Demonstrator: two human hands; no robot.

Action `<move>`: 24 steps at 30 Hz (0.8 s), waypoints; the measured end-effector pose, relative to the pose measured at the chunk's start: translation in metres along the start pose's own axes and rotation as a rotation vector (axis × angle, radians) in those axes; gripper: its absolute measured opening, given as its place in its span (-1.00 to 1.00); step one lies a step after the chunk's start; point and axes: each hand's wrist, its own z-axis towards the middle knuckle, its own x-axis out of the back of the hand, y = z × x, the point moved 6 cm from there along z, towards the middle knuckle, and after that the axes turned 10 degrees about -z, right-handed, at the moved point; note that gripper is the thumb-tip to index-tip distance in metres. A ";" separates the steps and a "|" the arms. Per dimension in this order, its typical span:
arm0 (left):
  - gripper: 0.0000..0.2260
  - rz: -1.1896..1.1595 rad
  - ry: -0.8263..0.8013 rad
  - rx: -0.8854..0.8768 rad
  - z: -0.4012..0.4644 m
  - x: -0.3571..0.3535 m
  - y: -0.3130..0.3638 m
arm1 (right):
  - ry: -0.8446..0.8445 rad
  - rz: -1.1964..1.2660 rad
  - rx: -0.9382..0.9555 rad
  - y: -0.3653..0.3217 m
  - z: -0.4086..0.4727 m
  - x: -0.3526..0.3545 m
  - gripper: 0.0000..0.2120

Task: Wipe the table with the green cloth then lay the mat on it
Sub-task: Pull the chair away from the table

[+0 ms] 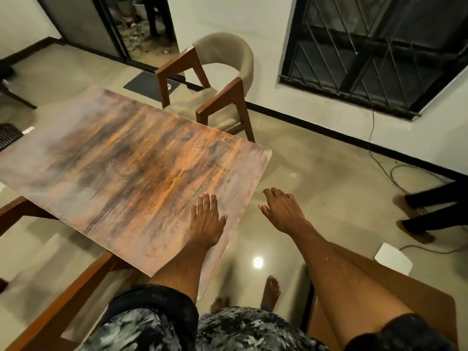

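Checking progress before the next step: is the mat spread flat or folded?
Spread flat. The mat covers the table with no folds showing; the left hand rests open on it.

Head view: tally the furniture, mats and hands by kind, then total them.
Armchairs fully in view: 1, the beige armchair.
Tables: 1, the table under the mat.
Mats: 2, the wood-print mat and the dark doormat.
Hands: 2, the left hand flat on the mat and the right hand past its edge.
Total: 6.

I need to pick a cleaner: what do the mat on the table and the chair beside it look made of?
Mat: likely thin vinyl or plastic with a printed wood-grain pattern, matte; its edge is very thin with rounded corners. Chair: brown wooden frame, smooth finish, with beige fabric-looking padding.
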 end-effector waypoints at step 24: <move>-0.31 -0.015 0.059 -0.009 0.212 0.052 0.185 | -0.004 -0.029 -0.012 0.207 0.155 0.032 -0.50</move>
